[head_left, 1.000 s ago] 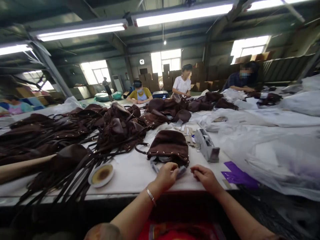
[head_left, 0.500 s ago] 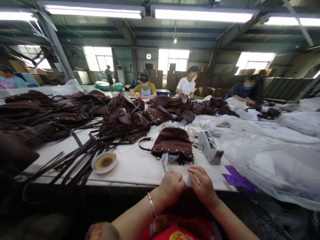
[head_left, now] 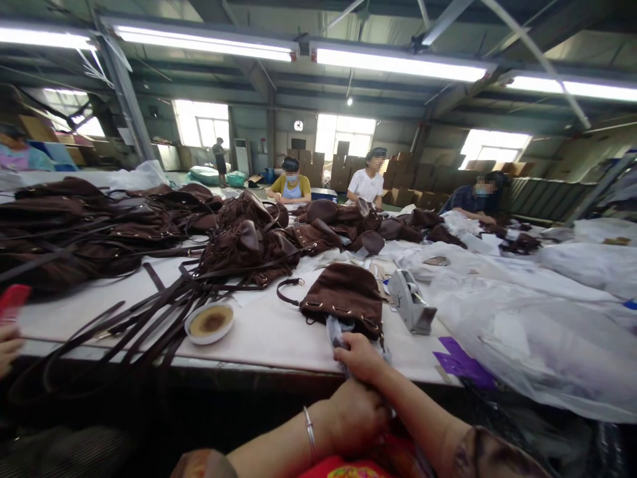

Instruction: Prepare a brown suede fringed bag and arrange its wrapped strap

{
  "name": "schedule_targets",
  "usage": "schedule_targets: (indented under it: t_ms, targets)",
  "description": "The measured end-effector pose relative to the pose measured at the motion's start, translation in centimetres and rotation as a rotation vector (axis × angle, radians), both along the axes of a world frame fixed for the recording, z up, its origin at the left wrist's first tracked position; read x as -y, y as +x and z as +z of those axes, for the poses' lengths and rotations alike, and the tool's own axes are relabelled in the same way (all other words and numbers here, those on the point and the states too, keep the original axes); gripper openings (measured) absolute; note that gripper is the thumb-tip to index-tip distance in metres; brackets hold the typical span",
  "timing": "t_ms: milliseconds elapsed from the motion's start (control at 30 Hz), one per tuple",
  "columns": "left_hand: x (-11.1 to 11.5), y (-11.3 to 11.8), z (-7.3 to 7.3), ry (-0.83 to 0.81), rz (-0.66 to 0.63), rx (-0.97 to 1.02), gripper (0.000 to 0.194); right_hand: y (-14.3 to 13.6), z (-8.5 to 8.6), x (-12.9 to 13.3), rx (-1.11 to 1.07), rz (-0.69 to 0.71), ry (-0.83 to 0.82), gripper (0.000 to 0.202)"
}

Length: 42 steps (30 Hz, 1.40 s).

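The brown drawstring bag (head_left: 343, 295) lies on the table in front of me, its eyelet-lined mouth facing me and a short buckled strap out to its left. From the mouth comes a crumpled strip of clear plastic (head_left: 335, 326). My right hand (head_left: 363, 357) is closed around this strip just below the mouth. Under the right wrist, my left hand (head_left: 355, 411), with a bracelet above it, is closed in a fist; the strip runs down toward it, and its fingertips are mostly hidden.
A grey tape dispenser (head_left: 412, 302) stands right of the bag, near purple pieces (head_left: 464, 362). Clear plastic sheets (head_left: 537, 332) cover the right side. A white bowl (head_left: 210, 324), loose brown straps (head_left: 144, 325) and piled brown bags (head_left: 249, 245) lie left. Another person's hand (head_left: 7, 348) is at far left.
My right hand has moved left and forward onto the plastic at the bag's mouth. My left hand has drawn back toward me, below it. A red object and another person's hand have appeared at far left.
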<state>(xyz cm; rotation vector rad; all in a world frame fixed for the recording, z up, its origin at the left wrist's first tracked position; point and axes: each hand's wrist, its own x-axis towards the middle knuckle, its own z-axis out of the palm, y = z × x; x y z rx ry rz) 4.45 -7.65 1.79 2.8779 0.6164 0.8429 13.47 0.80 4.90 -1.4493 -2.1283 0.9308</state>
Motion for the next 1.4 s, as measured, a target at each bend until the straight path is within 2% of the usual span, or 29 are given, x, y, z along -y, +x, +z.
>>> schedule_targets:
  t_ms: [67,133,200,267,300,367,433,500,600,667,733,800,967,1067,1167,1267,1333,1400]
  targets:
    - [0.6,-2.2,1.2,-0.087,0.090,0.143,0.011,1.2,0.2,0.9,-0.018,0.034,0.027,0.013]
    - [0.3,-4.5,2.2,-0.254,0.383,0.386,0.013,2.5,0.4,2.1,-0.027,0.109,0.101,0.017]
    - [-1.0,-6.3,3.0,-0.546,0.703,0.685,0.012,3.3,0.5,3.7,-0.021,0.259,0.231,0.020]
    - [-2.9,-7.1,3.4,-0.879,0.860,0.904,0.021,3.2,0.4,5.3,0.002,0.452,0.367,0.023]
    - [-3.8,-7.1,3.5,-1.021,0.866,0.957,0.027,2.9,0.2,6.0,0.019,0.530,0.409,0.022]
    - [-5.1,-6.5,3.6,-1.228,0.776,0.994,0.033,2.2,0.0,7.1,0.066,0.639,0.453,0.020]
    - [-5.7,-5.7,3.7,-1.341,0.668,1.038,0.034,2.1,0.0,7.6,0.110,0.673,0.433,0.024]
    - [-5.8,-5.4,4.0,-1.384,0.609,1.117,0.031,2.7,0.2,7.5,0.102,0.678,0.364,0.026]
    - [-5.3,-6.4,5.2,-1.306,0.557,1.284,0.025,4.4,0.7,6.0,-0.064,0.547,0.235,0.028]
    - [-4.9,-7.8,6.6,-1.215,0.479,1.433,0.028,5.3,0.8,4.1,-0.165,0.379,0.218,0.032]
    - [-4.5,-9.1,8.3,-1.118,0.399,1.557,0.033,5.4,0.6,2.0,-0.168,0.254,0.246,0.035]
    - [-4.2,-10.1,9.7,-1.053,0.354,1.622,0.037,4.8,0.1,0.0,-0.093,0.248,0.271,0.036]
    - [-3.9,-11.4,12.0,-0.981,0.305,1.738,0.037,1.8,-1.2,-4.1,0.110,0.385,0.232,0.039]
    - [-4.5,-12.2,12.9,-0.881,0.323,1.766,0.037,0.7,-2.1,-7.8,0.126,0.305,0.219,0.046]
    - [-6.0,-12.8,12.3,-0.854,0.407,1.761,0.036,0.4,-2.4,-12.7,0.108,0.182,0.219,0.051]
    - [-7.5,-13.1,9.0,-0.881,0.623,1.809,0.028,0.8,-1.5,-15.9,0.096,0.107,0.238,0.047]
    - [-7.9,-12.8,6.0,-0.917,0.780,1.826,0.035,1.3,-0.6,-15.3,0.079,0.125,0.239,0.045]
    - [-7.5,-12.2,3.4,-0.992,0.875,1.792,0.040,1.6,0.2,-12.4,0.053,0.227,0.225,0.039]
